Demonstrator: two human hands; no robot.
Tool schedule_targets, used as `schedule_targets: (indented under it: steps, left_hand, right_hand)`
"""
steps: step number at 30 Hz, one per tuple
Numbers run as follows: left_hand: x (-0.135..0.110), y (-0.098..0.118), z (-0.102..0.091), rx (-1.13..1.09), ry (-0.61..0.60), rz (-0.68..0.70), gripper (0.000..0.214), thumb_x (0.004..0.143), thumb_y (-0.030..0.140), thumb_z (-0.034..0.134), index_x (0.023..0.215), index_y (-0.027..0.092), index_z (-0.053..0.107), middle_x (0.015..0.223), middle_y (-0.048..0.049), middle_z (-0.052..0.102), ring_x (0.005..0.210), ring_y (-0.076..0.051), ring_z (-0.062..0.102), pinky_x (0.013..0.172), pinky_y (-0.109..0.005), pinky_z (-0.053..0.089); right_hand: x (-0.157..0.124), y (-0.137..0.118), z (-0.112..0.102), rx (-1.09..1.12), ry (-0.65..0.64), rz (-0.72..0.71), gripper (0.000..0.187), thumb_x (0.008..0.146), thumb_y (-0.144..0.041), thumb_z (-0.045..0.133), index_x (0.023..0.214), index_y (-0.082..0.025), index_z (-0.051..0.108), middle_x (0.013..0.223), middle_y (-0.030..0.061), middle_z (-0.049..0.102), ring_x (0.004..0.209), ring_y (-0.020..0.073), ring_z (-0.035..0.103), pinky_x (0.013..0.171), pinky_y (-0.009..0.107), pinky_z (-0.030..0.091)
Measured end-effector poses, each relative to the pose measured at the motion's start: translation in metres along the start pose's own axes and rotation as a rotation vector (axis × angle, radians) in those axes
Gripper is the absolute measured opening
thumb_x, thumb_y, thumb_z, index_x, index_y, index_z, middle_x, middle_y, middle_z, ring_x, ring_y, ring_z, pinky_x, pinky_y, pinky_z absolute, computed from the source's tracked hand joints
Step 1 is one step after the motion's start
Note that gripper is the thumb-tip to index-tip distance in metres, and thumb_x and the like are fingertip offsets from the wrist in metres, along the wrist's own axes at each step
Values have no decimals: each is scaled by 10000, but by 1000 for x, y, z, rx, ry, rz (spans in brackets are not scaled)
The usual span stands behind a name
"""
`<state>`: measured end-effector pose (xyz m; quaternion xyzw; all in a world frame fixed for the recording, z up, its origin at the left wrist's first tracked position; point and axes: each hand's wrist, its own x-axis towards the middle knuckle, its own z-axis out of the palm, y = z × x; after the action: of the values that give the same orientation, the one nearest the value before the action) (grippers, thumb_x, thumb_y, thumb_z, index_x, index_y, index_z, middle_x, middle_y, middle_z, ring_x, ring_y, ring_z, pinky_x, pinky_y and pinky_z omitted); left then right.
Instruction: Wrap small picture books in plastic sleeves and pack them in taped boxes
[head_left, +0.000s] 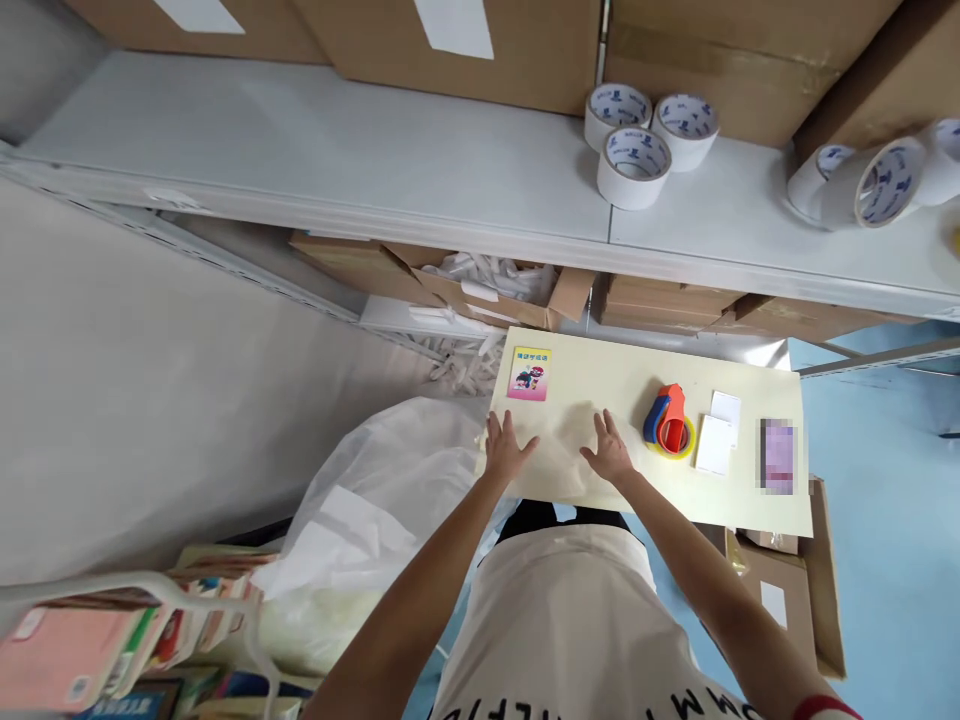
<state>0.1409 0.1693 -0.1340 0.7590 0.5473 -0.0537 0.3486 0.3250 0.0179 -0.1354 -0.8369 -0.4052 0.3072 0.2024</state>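
My left hand (508, 448) is at the left part of a pale yellow tabletop (577, 370), fingers spread and holding nothing. Just beyond its fingertips lies a small yellow and pink booklet (529, 375) with cartoon figures on its cover. My right hand (608, 449) is over the middle of the tabletop, also spread and holding nothing. To its right, an orange and blue tape dispenser (669, 422) rests with a roll of clear yellowish tape. Beyond that are white cards (714, 444), partly overlapping, and a blurred-out purple item (777, 456).
A grey shelf (375, 140) runs across behind the table, bearing cardboard boxes (480, 40) and white tape rolls (634, 167). Below it, an open carton (510, 285) holds white scraps. A clear plastic bag (405, 440) stands at left, near stacked books (82, 650). Cartons (780, 590) sit lower right.
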Motion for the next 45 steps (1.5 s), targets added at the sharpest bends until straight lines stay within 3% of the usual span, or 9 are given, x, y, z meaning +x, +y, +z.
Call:
schedule_targets:
  steps: [4,9,14,17,21,24,28,35,45]
  left_hand:
    - [50,2,-28,-194,57,2,762,799,448,630,1420,71,400,1487,-218,414,1423,-326,329,1160,-404,283]
    - [89,6,-35,-492,-18,25,455,785,312,634,1212,167,580,1205,-118,675,1154,-268,607,1007,-392,448]
    - [107,9,-33,-570,-48,54,211,747,232,630,946,177,673,919,-54,733,868,-205,678,828,-313,512]
    - [107,17,-40,-632,-34,89,229,758,241,605,957,163,689,924,-54,734,847,-189,676,798,-292,515]
    - [87,30,-46,-883,-113,112,335,741,295,615,1027,137,691,1009,-77,731,865,-194,678,758,-290,530]
    - [63,36,-38,-949,-216,104,371,722,328,635,1036,138,691,1018,-79,727,901,-202,675,774,-300,534]
    - [22,40,-7,-837,-224,151,371,711,258,630,1061,143,670,981,-72,724,877,-191,680,804,-314,541]
    - [-52,57,59,-596,-260,188,396,732,147,563,1119,172,645,909,-47,737,771,-170,682,769,-322,563]
    - [-73,79,96,-192,-169,271,406,758,160,594,1161,169,643,898,-59,697,810,-188,651,811,-330,533]
  right_hand:
    - [48,-48,12,353,-23,143,670,729,-312,693,1352,-153,507,1387,192,543,1271,310,540,1017,455,469]
    - [88,-88,36,741,30,227,453,706,-254,683,1151,-203,616,1231,123,660,1124,262,628,926,415,520]
    - [100,-100,47,821,69,188,327,685,-221,651,1011,-200,641,1002,43,717,992,229,642,890,414,532]
    - [98,-101,44,865,123,191,388,690,-223,654,1076,-196,628,1050,48,701,1009,225,635,912,419,522]
    - [81,-95,32,970,269,240,487,726,-313,683,1186,-197,573,1215,92,646,1047,224,637,900,404,534]
    - [54,-81,22,985,334,250,457,758,-394,663,1154,-181,575,1173,107,669,984,222,661,865,405,550]
    - [5,-47,15,929,340,245,347,754,-436,629,980,-173,616,968,92,723,868,216,686,815,379,560]
    - [-68,17,10,702,338,412,257,695,-426,616,796,-191,631,733,31,707,616,182,658,578,316,554]
    - [-74,67,5,567,289,381,194,654,-239,593,834,-225,664,687,-3,703,654,196,671,666,335,550]
